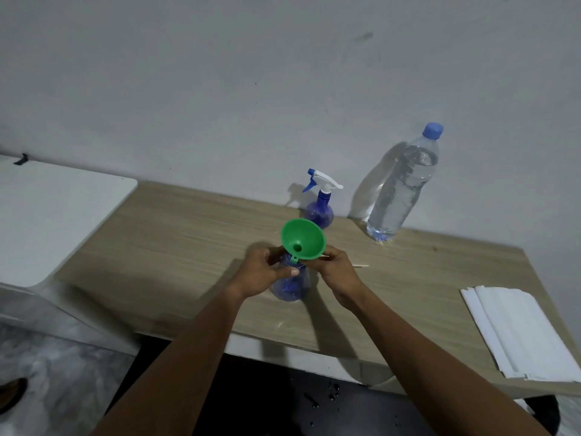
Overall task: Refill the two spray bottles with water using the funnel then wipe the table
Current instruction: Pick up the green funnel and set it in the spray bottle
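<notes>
A green funnel [303, 238] sits in the neck of a blue spray bottle [290, 286] that stands without its head on the wooden table [188, 247]. My left hand [264, 272] grips this bottle near its neck. My right hand [338, 272] pinches the funnel's lower edge from the right. Behind them stands a second blue spray bottle [319, 209] with its white and blue trigger head on. A large clear water bottle [401, 187] with a blue cap stands at the back right, near the wall.
A stack of white paper towels [522, 332] lies at the table's right front edge. A thin white stick [361, 265] lies just right of my right hand. A white surface [53, 215] adjoins the table on the left.
</notes>
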Demonstrator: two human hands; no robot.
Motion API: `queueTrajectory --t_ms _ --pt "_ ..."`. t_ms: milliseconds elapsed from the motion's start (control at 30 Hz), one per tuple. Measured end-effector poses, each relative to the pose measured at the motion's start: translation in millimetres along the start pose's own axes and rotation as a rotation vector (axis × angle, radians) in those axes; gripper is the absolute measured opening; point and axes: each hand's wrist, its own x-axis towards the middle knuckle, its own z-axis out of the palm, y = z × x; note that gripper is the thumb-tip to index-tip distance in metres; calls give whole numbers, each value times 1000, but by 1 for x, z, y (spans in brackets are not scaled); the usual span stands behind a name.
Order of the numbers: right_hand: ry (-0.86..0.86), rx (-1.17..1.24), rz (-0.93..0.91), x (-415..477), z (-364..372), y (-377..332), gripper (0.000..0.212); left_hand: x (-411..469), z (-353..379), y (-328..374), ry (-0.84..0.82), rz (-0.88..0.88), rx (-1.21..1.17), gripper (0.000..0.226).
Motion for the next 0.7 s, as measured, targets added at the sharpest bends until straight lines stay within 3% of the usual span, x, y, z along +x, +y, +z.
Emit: queueTrajectory --t_ms 133,200,700 --pt "-46 -15 -93 0 -1 0 29 -1 0 0 34 7 -19 53" --pt "-31 -30 -107 0 0 1 27 0 1 -2 30 16 -13 43" --pt "-11 -30 -47 -8 1 3 27 -5 6 -2 22 71 34 44"
